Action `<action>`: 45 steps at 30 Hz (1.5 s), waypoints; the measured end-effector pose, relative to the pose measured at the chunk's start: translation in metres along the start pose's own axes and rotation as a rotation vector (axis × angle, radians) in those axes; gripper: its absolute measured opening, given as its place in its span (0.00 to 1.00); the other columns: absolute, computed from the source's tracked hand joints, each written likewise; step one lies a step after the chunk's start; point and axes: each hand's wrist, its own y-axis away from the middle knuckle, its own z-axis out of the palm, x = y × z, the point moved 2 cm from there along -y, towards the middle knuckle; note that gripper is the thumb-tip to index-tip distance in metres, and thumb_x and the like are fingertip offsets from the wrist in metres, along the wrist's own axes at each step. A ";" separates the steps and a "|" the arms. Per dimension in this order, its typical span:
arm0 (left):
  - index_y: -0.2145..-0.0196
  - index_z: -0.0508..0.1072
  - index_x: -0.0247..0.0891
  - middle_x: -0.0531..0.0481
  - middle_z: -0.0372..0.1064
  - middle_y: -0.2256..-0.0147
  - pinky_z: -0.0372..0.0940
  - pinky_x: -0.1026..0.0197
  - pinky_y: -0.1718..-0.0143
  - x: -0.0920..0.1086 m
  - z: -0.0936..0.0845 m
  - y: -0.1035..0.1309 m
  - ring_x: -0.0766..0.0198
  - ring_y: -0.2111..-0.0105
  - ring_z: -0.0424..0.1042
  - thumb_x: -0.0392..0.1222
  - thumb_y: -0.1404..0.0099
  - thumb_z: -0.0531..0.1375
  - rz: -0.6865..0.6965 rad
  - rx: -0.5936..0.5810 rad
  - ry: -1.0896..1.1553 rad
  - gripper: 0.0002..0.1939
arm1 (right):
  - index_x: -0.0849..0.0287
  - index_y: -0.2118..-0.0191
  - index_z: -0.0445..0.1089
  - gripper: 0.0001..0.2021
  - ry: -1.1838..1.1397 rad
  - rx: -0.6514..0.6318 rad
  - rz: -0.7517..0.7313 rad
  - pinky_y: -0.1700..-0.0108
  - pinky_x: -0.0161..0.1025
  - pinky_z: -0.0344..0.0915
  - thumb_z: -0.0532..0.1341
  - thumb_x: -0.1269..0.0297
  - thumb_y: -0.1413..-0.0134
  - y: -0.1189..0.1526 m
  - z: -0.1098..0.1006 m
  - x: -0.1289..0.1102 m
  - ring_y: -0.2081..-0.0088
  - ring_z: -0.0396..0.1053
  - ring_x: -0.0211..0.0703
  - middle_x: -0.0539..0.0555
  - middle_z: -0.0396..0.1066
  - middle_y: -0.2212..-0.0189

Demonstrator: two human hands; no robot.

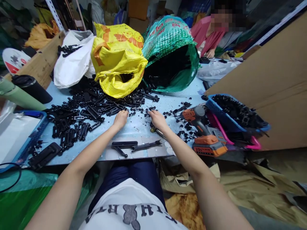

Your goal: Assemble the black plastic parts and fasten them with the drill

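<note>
My left hand (121,119) is at the right edge of a heap of black plastic arm pieces (92,110), its fingers curled together. What it pinches, if anything, is too small to make out. My right hand (157,119) rests among small black knob-like parts (146,111), fingers bent and closed; whatever is in them is hidden. Beneath the right wrist lies a screwdriver-like tool (153,129), partly covered. Closer to my body, two jointed black arms (124,144) and a separate black forked bar (146,146) lie on the table's front strip.
An orange cordless drill (201,131) stands at right beside a blue basket (240,127) of black parts. Yellow (120,60), green (172,54) and white sacks (74,60) line the back. Cups (32,88) stand left. Another person (206,35) sits beyond.
</note>
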 end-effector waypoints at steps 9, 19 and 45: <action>0.63 0.73 0.37 0.47 0.67 0.68 0.63 0.61 0.64 -0.035 -0.049 0.142 0.61 0.66 0.69 0.38 0.35 0.50 0.038 0.036 0.122 0.12 | 0.62 0.55 0.68 0.14 -0.002 -0.049 -0.072 0.58 0.40 0.58 0.49 0.65 0.38 0.012 -0.002 -0.011 0.57 0.66 0.49 0.62 0.69 0.57; 0.70 0.72 0.36 0.43 0.65 0.68 0.63 0.58 0.62 -0.010 -0.051 0.153 0.57 0.64 0.65 0.23 0.43 0.47 0.140 -0.145 -0.107 0.17 | 0.59 0.64 0.71 0.13 -0.682 0.228 -0.226 0.64 0.37 0.67 0.57 0.55 0.44 0.057 -0.027 -0.045 0.69 0.70 0.39 0.55 0.72 0.65; 0.55 0.68 0.34 0.45 0.72 0.68 0.56 0.55 0.65 -0.029 -0.019 0.175 0.60 0.64 0.70 0.32 0.33 0.49 0.448 0.238 -0.225 0.12 | 0.60 0.61 0.72 0.11 -0.340 0.150 -0.542 0.67 0.34 0.64 0.52 0.67 0.39 0.099 -0.010 -0.082 0.67 0.70 0.40 0.57 0.72 0.67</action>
